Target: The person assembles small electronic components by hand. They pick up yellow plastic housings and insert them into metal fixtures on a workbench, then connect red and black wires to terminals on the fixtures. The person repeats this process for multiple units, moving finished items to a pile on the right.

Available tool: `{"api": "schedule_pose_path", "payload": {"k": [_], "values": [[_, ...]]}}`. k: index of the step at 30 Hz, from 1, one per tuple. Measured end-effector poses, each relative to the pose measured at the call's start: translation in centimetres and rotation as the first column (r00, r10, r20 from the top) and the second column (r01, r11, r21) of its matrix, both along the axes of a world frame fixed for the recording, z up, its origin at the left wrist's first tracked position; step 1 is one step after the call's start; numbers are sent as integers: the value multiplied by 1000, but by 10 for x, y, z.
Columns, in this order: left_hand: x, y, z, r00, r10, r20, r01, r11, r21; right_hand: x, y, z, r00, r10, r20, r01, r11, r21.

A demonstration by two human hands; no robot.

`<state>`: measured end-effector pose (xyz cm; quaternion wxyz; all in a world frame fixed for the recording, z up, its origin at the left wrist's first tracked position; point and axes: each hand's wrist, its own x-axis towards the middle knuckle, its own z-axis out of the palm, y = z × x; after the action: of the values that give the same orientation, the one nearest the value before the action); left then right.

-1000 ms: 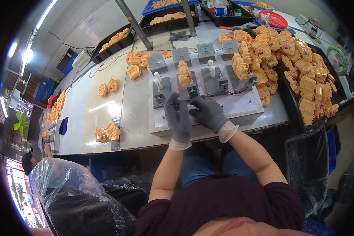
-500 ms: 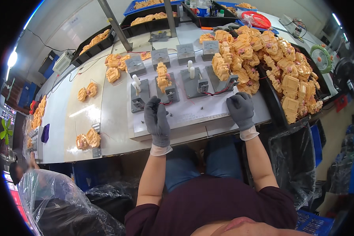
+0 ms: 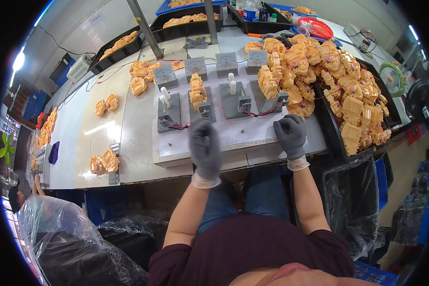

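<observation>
My left hand (image 3: 206,148), in a grey glove, is smeared by motion over the front of the white board (image 3: 176,155); its fingers cannot be made out. My right hand (image 3: 291,135), gloved too, rests with curled fingers at the board's right edge; the inside of its grip is hidden. Ahead of my left hand stands a grey fixture (image 3: 206,112) bearing an orange plastic housing (image 3: 196,93). Another housing (image 3: 269,82) sits on the rightmost fixture (image 3: 280,100), close to my right hand. Two fixtures (image 3: 166,121) (image 3: 231,107) show bare white posts. Red and black wires run between them.
Several grey analog meters (image 3: 226,64) line the board's back. A black tray (image 3: 331,126) heaped with orange housings (image 3: 352,105) stands at the right. More housings (image 3: 105,162) lie on the table at left. Metal poles (image 3: 145,28) rise behind. Another person (image 3: 21,195) is at far left.
My left hand has moved right and toward me, away from the leads in front of the second fixture. My right hand stays at about the same place, fingers still curled.
</observation>
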<state>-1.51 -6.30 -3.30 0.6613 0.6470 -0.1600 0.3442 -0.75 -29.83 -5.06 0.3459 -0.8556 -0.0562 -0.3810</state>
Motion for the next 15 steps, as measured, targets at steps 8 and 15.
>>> {"api": "schedule_pose_path", "payload": {"k": [8,15], "values": [[-7,-83,17,930,-316,189,221,890,399,0,-3,-1,1000,11,7,-10,1000,-15],[12,-111,17,939,-319,133,259,904,340,5,-13,-12,996,84,28,-83,995,-56]]}}
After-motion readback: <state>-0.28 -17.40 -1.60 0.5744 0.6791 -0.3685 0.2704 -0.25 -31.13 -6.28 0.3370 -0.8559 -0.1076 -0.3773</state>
